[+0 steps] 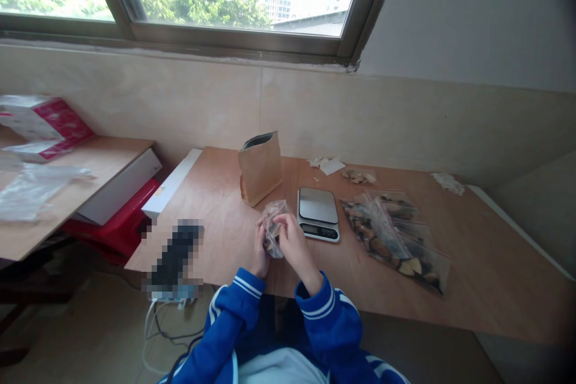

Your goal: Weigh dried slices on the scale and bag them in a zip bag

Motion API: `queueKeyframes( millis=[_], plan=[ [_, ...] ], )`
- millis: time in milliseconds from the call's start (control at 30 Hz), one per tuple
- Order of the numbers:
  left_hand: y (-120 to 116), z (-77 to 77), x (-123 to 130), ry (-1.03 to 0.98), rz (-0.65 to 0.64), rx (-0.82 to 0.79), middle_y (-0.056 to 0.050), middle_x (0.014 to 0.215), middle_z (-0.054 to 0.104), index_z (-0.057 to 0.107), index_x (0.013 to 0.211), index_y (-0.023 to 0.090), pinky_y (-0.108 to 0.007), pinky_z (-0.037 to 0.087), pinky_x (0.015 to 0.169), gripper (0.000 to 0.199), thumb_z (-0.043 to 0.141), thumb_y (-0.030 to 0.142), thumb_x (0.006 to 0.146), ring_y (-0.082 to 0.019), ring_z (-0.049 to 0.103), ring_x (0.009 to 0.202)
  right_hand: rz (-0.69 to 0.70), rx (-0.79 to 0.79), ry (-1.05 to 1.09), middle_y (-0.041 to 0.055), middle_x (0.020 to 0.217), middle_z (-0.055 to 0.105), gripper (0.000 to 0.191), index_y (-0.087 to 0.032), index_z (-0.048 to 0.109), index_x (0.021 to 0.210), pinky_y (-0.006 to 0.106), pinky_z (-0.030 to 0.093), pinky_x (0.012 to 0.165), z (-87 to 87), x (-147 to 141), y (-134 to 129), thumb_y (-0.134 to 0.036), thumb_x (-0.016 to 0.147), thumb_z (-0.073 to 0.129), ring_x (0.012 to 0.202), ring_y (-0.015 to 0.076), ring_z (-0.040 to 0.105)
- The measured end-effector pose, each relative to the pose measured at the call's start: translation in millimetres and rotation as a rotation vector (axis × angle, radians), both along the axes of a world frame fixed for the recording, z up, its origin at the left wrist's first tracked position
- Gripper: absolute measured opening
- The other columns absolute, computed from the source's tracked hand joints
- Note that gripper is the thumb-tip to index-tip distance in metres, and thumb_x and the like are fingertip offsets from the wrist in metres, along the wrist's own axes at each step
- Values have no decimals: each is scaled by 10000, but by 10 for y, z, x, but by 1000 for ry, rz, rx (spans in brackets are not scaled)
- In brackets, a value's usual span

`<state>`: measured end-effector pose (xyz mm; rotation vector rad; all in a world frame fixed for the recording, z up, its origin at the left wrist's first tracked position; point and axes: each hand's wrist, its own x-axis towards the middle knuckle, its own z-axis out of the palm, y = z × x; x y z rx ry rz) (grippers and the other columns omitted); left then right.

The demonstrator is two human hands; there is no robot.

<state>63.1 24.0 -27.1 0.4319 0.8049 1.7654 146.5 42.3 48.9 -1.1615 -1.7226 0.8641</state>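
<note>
- Clear plastic forms the small bag [273, 210], which is held over the near part of the wooden table [216, 192], left of the kitchen scale [317, 210] and on the near side of the brown paper bag [261, 168]; whether its base is rested on the wood cannot be told.
- Light weight, softness and some slipperiness may be expected of the film; the contents are too small to be made out, so hard squeezing is best avoided.
- The bag is probably best gripped by its upper edge, with the filled lower part supported from the side.
- The left side is clasped by the left hand [260, 249], its fingers closed along the film.
- The right hand [292, 241] is laid across from the near right, wrist angled leftward, fingers bent at the bag; whether the film is pinched cannot be told.
</note>
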Motion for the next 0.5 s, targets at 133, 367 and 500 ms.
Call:
queueKeyframes(
  millis=[133,367,500],
  plan=[
    [-41,69,-6,17,-21,-13,-89,1226,660,508,1309,219,-397,442,1027,476,595,410,882,-258,621,1151,-125,-103,16,97,961,638,221,-195,581,977,417,542,852,-235,37,109,-116,803,470,902,237,645],
    [-50,75,-8,-16,-97,5,-110,1362,587,296,1499,229,-410,400,1084,717,600,327,858,-277,557,1254,-4,-174,18,127,1146,668,287,-180,678,1020,461,468,1019,-403,88,287,-151,816,479,1121,268,616],
    [-21,30,-8,39,-90,42,-91,1441,520,352,1488,218,-380,368,1120,666,566,327,867,-267,467,1343,101,-142,118,89,1312,615,413,-217,619,1243,447,394,1104,-401,93,279,-209,848,498,1250,245,549]
  ],
)
